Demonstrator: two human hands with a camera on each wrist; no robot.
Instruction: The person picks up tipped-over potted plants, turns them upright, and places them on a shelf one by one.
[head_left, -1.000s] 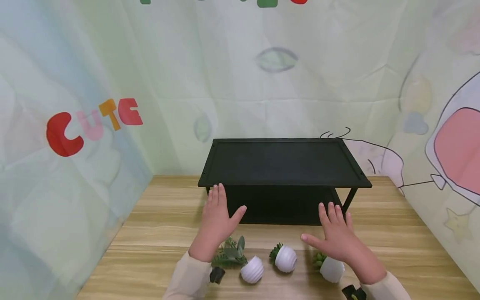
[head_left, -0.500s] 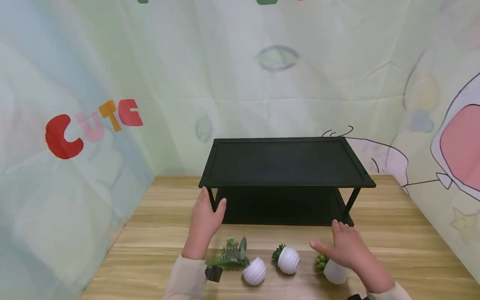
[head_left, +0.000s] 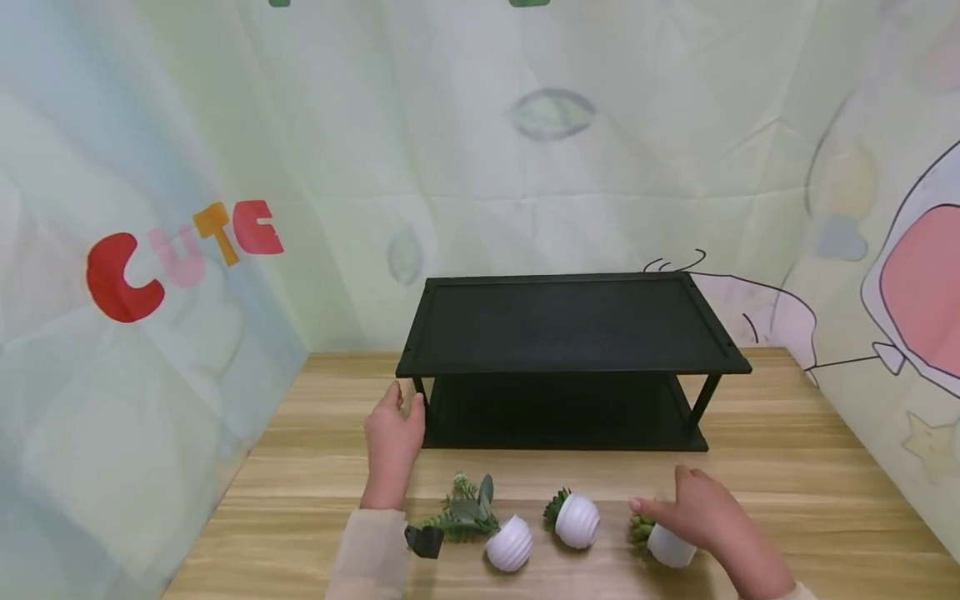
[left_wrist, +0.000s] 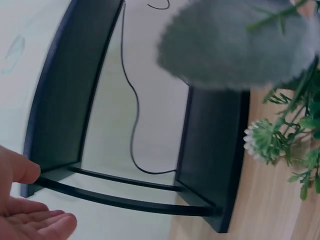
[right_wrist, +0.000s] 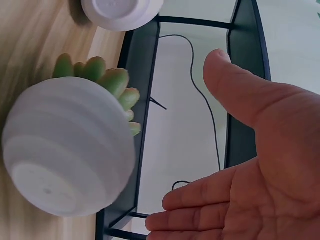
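Left grip (head_left: 393, 440) part-spread, moderate gap between thumb and bent fingers, empty, at the left end of the black shelf (head_left: 562, 325), by the upper end of the front post (left_wrist: 125, 202); can't tell whether fingertips touch post or board. Right grip (head_left: 697, 510) wide, thumb well away from the fingers, also empty, above and just beside the right pot (head_left: 670, 547); right wrist view shows hand and pot apart.

Shelf stands upright toward the back of the desk (head_left: 300, 467): two flat rectangular boards, matte black, top one with a low raised lip, joined by thin bars at the ends.

Three white pots lie tipped over in a loose row in front of it, rounded, smooth, ringed with soft ridges, greenery pointing mostly left. Right pot: plump succulent (right_wrist: 117, 82), fleshy green leaves, reddish tips. Middle pot (head_left: 577, 521): compact dark-green rosette (head_left: 557, 507). Left pot (head_left: 510, 543): longer sprig (head_left: 467, 510), oval grey-green leaves plus feathery bits, one pale flower head (left_wrist: 263, 140).

Desk is light wood look, streaky grain. Beige sleeve (head_left: 367, 554) on left arm, small black block (head_left: 425, 540) at that wrist. Behind: creased pale-green cloth (head_left: 480, 192), printed letters "CUTE" (head_left: 187, 250) at left.
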